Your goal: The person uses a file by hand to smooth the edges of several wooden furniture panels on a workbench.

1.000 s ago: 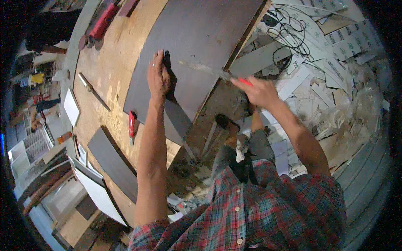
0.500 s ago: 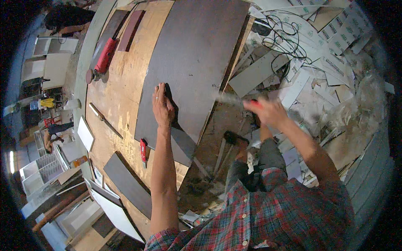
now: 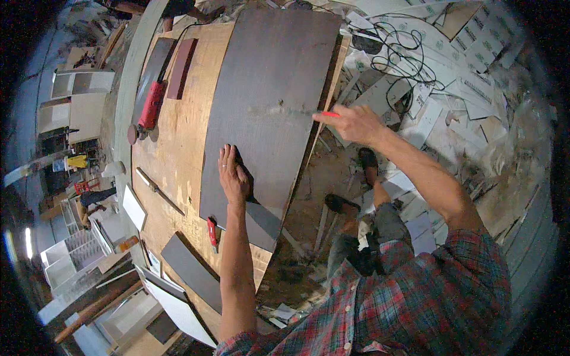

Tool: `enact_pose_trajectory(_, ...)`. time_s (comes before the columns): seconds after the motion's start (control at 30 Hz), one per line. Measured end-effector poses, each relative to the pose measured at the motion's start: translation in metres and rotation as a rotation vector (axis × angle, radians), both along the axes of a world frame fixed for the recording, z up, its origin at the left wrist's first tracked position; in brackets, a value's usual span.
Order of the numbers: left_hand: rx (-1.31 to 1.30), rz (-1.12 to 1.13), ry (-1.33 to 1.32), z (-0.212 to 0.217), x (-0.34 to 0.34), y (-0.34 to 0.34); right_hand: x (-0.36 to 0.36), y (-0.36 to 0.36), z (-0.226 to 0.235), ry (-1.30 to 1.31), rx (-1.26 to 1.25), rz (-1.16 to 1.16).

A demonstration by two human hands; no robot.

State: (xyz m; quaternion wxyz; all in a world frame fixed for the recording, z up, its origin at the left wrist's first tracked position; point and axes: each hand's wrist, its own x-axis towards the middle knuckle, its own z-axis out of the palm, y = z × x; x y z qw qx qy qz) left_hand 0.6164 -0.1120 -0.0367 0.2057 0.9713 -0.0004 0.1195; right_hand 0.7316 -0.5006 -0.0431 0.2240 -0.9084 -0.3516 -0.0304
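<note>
A large dark grey-brown panel [image 3: 270, 101] lies flat on the plywood desk [image 3: 181, 136], filling the upper centre of the frame. Its long axis runs from the top of the frame, right of centre, down toward the lower centre, leaning slightly leftward as it descends, and its right long edge follows the desk's right edge.

The left hand [image 3: 233, 177] rests palm down with fingers spread on the panel's lower part, just left of centre, clasping nothing. The right hand [image 3: 350, 123] sits at the panel's right edge, a little above mid-frame, fingers closed around a thin red tool [image 3: 330, 114] that points left onto the panel; a faint pale streak runs across the panel from its tip.

A smaller grey offcut [image 3: 261, 221] lies at the panel's lower end, in the lower centre. Just left of it a small red-handled tool [image 3: 212, 231] lies on the desk. A red power tool [image 3: 149, 107] rests in the upper left, beside 2 dark narrow strips. Another dark strip [image 3: 191, 272] lies at lower left. Scrap boards and a black cable [image 3: 409, 47] litter the floor at upper right.
</note>
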Motion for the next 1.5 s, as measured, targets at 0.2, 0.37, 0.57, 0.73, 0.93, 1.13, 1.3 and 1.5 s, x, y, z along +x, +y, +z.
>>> enact_pose_trajectory(0.2,0.072,0.015,0.011,0.008,-0.003,-0.005,-0.053,-0.065,0.012,0.03,-0.197,0.083)
enact_pose_trajectory(0.37,0.031,0.004,-0.002,0.004,0.004,-0.005,0.03,-0.024,0.013,-0.099,-0.07,0.027)
enact_pose_trajectory(0.57,0.08,0.052,0.048,0.002,0.0,0.001,-0.029,-0.083,0.008,-0.038,-0.08,0.075)
enact_pose_trajectory(0.73,0.06,-0.003,0.033,0.005,0.008,-0.004,0.074,-0.045,0.007,-0.12,-0.017,0.021)
enact_pose_trajectory(0.93,0.047,0.027,0.061,0.002,-0.005,0.002,0.012,-0.096,0.019,0.072,-0.193,0.054)
enact_pose_trajectory(1.13,0.043,-0.012,0.072,0.003,0.001,0.002,0.101,-0.051,0.0,-0.016,-0.001,0.009)
enact_pose_trajectory(1.3,0.202,0.08,0.097,0.008,0.008,0.001,0.144,-0.054,0.022,-0.179,0.199,-0.095)
enact_pose_trajectory(1.5,0.079,0.128,0.037,0.005,0.139,-0.065,-0.002,-0.123,0.012,0.074,-0.095,0.048)
